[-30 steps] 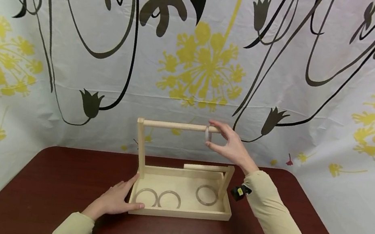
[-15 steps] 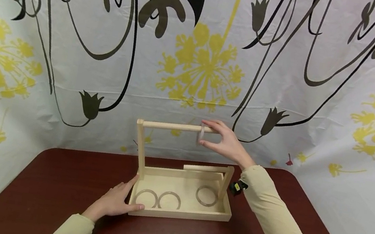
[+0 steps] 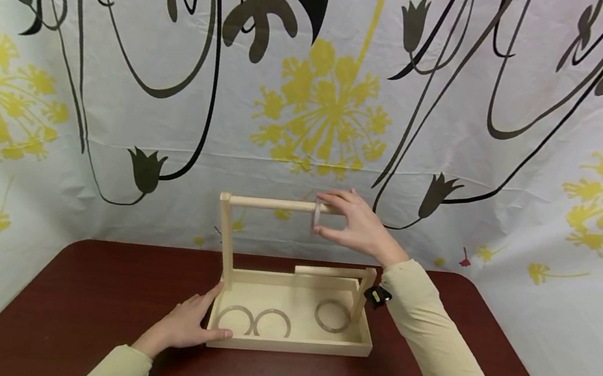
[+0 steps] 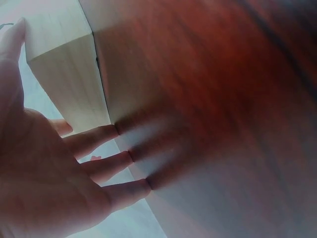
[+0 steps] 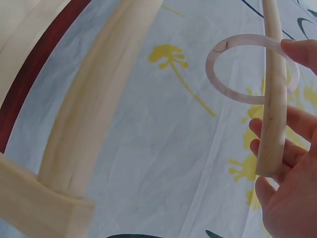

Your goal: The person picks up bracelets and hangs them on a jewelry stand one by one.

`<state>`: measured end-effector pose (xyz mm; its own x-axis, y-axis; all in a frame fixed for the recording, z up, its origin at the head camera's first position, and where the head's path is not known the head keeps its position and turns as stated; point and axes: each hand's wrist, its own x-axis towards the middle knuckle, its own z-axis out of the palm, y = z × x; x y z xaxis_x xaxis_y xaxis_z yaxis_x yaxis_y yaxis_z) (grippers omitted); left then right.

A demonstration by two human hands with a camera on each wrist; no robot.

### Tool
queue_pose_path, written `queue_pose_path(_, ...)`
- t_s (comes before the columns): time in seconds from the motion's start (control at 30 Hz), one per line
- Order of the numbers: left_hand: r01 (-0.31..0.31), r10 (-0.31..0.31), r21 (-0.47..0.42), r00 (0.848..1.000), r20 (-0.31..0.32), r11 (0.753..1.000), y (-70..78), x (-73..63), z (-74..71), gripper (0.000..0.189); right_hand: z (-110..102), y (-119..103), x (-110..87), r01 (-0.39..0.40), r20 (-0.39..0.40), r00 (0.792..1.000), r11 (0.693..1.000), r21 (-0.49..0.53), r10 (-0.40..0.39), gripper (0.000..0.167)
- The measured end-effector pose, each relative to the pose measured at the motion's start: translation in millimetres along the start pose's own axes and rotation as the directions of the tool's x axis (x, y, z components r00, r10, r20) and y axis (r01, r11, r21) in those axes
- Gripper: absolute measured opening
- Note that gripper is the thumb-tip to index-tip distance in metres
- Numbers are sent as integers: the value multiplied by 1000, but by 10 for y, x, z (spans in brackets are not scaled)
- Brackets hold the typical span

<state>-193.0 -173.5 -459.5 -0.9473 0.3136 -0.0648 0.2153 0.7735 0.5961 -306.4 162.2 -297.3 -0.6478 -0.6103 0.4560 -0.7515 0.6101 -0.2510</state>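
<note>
Four rings [image 5: 210,69], two hands [image 3: 362,226]

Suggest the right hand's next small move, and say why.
The right hand should probably slide the ring along the upper bar toward its post. The bar already passes through the ring, the fingers and thumb pinch it near the bar's free end, and bare bar lies ahead. The left hand rests at the tray's corner.
</note>
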Motion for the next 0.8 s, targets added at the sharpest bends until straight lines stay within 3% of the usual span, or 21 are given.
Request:
queue_pose_path(0.47,3,-3,-11,1000,-2,1000,17,-13,7,104,39,-157,104,43,-13,999,991,-130,-45,63)
queue_pose_path(0.8,9,-9,-11,1000,10,1000,10,-9,5,103,125,-336,256,85,9,996,988,-130,-85,61)
